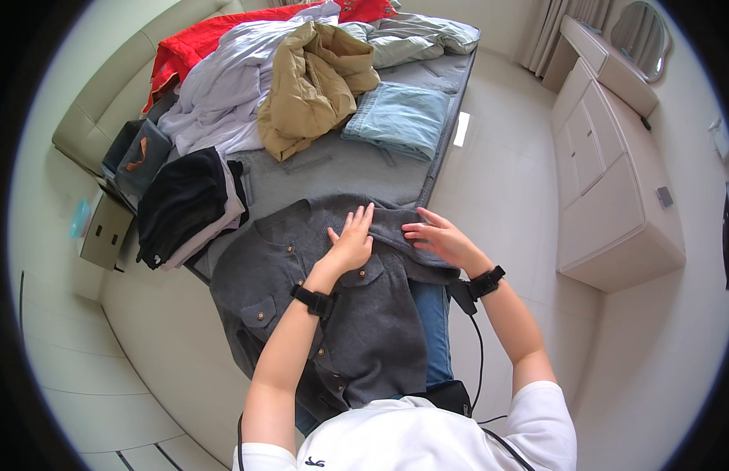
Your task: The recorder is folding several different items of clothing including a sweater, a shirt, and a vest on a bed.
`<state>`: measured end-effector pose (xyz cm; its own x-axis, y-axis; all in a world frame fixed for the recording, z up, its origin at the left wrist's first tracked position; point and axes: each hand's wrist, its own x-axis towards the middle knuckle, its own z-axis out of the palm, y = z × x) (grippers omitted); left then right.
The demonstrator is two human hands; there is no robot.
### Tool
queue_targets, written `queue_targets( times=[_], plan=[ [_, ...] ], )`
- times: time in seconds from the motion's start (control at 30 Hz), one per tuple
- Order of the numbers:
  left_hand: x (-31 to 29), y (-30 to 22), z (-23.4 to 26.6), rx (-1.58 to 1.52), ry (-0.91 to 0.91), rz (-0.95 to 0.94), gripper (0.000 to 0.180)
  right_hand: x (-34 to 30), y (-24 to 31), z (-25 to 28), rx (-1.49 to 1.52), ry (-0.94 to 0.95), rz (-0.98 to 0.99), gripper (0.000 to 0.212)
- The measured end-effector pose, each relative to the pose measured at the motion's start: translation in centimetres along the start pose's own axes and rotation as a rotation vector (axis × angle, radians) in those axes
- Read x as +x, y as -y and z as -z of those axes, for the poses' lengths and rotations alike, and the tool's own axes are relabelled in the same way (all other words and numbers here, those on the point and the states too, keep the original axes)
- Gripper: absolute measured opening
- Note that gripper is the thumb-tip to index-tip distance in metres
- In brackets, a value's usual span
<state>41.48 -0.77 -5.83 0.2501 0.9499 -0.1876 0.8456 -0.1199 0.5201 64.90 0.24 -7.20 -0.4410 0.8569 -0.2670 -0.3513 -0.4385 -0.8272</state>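
Head view, gray jacket, under fingers

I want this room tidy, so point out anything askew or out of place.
The tan jacket lies crumpled, heaped against rumpled white bedding, while the light-blue cloth beside it is folded neatly. I see no spill, nor damage to the grey garment.

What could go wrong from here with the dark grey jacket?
The jacket reaches past the near edge of the bed, so it might slip down. The sleeve by the right hand could bunch or crease. The black cable hanging below that hand might catch on the jacket.
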Motion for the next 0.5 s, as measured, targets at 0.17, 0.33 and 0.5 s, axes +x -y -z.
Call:
queue_targets(
  times=[0.17, 0.33, 0.5],
  plan=[
    [0.3, -0.1, -1.4, 0.107, -0.004, -0.129, 0.058, 0.2, -3.2, 7.7, -0.545, -0.427, 0.160, 0.037],
    [-0.3, -0.6, -2.5, 0.260, 0.037, -0.050, 0.072, -1.5, -7.0, 11.3, -0.493, -0.490, -0.400, 0.050],
    [-0.4, -0.4, -2.8, 0.241, 0.031, -0.064, 0.076, -1.7, -7.0, 10.1, -0.067, -0.376, -0.286, 0.041]
  ],
)
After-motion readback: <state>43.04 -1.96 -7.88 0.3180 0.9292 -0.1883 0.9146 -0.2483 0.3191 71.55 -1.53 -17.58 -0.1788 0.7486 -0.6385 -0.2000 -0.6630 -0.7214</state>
